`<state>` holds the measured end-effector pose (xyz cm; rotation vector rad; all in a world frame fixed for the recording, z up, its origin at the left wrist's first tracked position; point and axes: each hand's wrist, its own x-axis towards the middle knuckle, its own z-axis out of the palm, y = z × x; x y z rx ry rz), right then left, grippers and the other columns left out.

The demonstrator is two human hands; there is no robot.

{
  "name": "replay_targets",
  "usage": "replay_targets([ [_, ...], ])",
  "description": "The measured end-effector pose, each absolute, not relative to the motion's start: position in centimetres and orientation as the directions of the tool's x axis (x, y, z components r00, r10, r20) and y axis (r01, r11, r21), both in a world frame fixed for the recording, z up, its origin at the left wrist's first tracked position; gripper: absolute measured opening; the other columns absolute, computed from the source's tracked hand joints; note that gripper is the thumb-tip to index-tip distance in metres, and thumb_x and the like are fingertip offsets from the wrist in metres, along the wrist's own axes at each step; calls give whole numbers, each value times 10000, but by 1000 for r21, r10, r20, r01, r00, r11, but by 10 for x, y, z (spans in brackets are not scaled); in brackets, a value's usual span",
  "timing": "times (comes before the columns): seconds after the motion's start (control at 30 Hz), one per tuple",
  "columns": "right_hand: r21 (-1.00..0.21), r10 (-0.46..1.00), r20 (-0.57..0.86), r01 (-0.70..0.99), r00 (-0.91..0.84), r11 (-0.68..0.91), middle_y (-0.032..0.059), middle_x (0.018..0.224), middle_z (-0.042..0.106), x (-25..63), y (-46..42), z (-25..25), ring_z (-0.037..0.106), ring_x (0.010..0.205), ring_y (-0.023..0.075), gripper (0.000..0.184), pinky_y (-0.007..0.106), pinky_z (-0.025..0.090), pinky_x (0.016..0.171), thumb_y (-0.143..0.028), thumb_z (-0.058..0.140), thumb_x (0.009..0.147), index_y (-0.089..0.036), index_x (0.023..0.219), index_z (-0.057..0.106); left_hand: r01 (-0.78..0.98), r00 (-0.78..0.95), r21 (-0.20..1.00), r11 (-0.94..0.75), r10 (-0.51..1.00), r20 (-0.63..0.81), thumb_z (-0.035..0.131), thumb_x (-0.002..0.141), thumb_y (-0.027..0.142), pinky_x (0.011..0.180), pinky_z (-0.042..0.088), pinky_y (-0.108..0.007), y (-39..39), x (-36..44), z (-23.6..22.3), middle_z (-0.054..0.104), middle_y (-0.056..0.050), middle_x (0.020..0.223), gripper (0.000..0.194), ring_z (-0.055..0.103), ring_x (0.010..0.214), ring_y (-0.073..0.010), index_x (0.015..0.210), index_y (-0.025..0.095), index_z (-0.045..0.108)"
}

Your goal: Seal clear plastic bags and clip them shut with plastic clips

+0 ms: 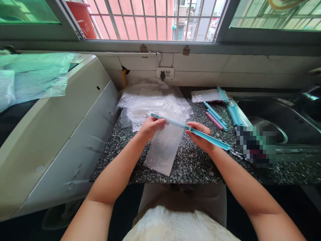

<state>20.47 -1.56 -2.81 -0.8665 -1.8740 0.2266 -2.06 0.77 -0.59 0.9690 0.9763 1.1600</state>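
A light-blue bag sealing clip (pixel 209 137) is unfolded into a long strip, slanting down to the right above the counter. My left hand (pixel 150 128) pinches the clip's narrow arm near its far end, at the top edge of a translucent plastic bag (pixel 164 150). The bag hangs flat from that arm, its lower end near the counter's front edge. My right hand (pixel 200 135) has its fingers closed around the clip near its middle joint; the wider channel arm stretches over that wrist. Behind my left hand lies a pile of transparent plastic bags (pixel 152 100).
Blue clips (pixel 215 113) and a pink clip (pixel 214 121) lie right on the speckled counter (pixel 120 157). A packet (pixel 207 96) sits behind them, more clips (pixel 234 115) by the sink (pixel 265 110). A blurred-out item (pixel 255 147) lies front right. A washing machine (pixel 82 117) borders the left.
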Motion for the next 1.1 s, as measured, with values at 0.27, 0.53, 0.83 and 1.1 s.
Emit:
replay_targets([
  [0.27, -562, 694, 703, 476, -156, 676, -17, 759, 664, 203, -20, -27, 618, 620, 108, 155, 235, 542, 590, -264, 643, 781, -243, 921, 579, -252, 98, 962, 107, 992, -85, 714, 598, 222, 459, 348, -216, 8, -20, -4, 611, -32, 577, 90, 468, 490, -73, 580, 159, 653],
  [0.53, -536, 643, 748, 422, -165, 731, 11, 723, 663, 204, -18, -19, 627, 640, 134, 76, 268, 543, 605, -297, 615, 810, -227, 835, 598, -254, 96, 961, 108, 992, -86, 734, 584, 219, 466, 347, -215, 8, -21, -5, 596, -19, 562, 83, 458, 486, -63, 561, 168, 673],
  [0.83, -562, 639, 765, 402, -79, 723, 10, 795, 674, 203, -20, -22, 641, 673, 134, 151, 259, 540, 614, -271, 646, 787, -242, 925, 594, -274, 83, 957, 91, 994, -71, 724, 585, 200, 481, 364, -221, 7, -19, -6, 585, -1, 553, 77, 461, 499, -69, 574, 174, 652],
  [1.1, -554, 650, 755, 446, -88, 703, 14, 776, 683, 205, -23, -21, 632, 646, 129, 134, 264, 540, 611, -308, 655, 781, -220, 863, 596, -337, 93, 937, 92, 994, -64, 776, 526, 226, 489, 390, -203, 6, -16, -6, 624, -1, 562, 145, 495, 503, -62, 580, 166, 655],
])
